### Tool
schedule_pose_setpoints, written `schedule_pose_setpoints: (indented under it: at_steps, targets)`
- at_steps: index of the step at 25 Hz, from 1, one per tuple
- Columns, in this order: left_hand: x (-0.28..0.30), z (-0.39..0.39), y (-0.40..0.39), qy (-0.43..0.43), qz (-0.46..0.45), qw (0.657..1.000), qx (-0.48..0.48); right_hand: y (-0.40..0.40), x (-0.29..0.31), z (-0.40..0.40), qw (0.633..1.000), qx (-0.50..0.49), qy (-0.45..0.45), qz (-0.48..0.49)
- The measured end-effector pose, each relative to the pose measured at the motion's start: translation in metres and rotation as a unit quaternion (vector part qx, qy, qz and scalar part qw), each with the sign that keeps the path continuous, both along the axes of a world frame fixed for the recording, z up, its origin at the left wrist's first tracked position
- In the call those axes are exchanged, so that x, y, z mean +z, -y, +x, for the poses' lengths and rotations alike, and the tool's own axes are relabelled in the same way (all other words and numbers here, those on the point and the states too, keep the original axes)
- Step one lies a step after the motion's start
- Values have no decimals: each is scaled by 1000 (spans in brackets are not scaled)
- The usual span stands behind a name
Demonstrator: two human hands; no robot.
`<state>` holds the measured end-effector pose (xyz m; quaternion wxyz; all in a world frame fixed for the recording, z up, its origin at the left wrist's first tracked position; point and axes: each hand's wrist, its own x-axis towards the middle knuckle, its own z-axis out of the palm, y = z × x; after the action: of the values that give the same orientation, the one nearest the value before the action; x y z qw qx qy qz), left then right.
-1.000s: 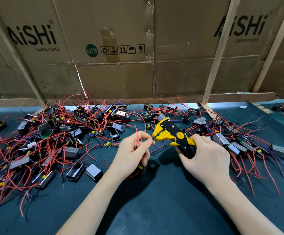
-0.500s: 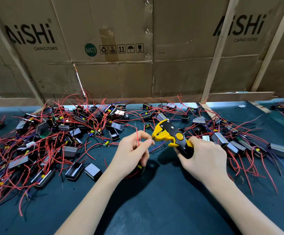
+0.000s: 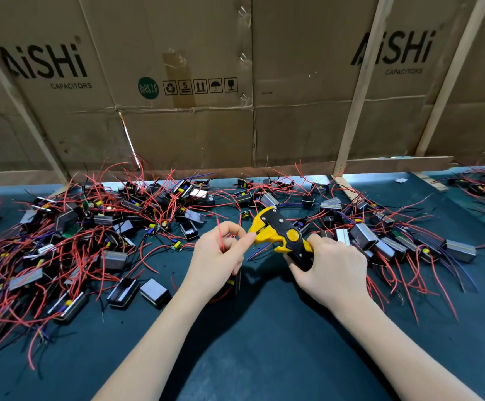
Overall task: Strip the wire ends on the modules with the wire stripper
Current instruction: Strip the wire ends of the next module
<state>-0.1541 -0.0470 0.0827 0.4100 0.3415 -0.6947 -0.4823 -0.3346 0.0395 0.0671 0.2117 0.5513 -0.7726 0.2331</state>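
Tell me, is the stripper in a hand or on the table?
In a hand: the right hand grips the stripper by its handles, head raised toward the left hand.

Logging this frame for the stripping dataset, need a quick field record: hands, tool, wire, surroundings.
left hand: pinches a red wire at the stripper's head, module held beneath the palm
right hand: grips wire stripper handles
stripper: yellow and black, head points left
module piles: left, right, tangled red wires
surface: dark mat
backdrop: cardboard boxes marked AiSHi Capacitors
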Motion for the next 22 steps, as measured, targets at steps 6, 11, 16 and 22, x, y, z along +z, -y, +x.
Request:
schedule_pose_setpoints:
  at_steps: [6,11,16,22]
  targets:
    - [6,-4,-1,10,32,999,19,5,-4,5,997,33,28,-60]
    - [9,2,3,-61,101,991,61,7,-6,8,988,94,98,72]
    - [11,5,4,-77,120,989,46,4,-7,8,992,33,56,105]
    - [6,1,5,-67,96,993,8,4,-4,1,999,35,16,-4]
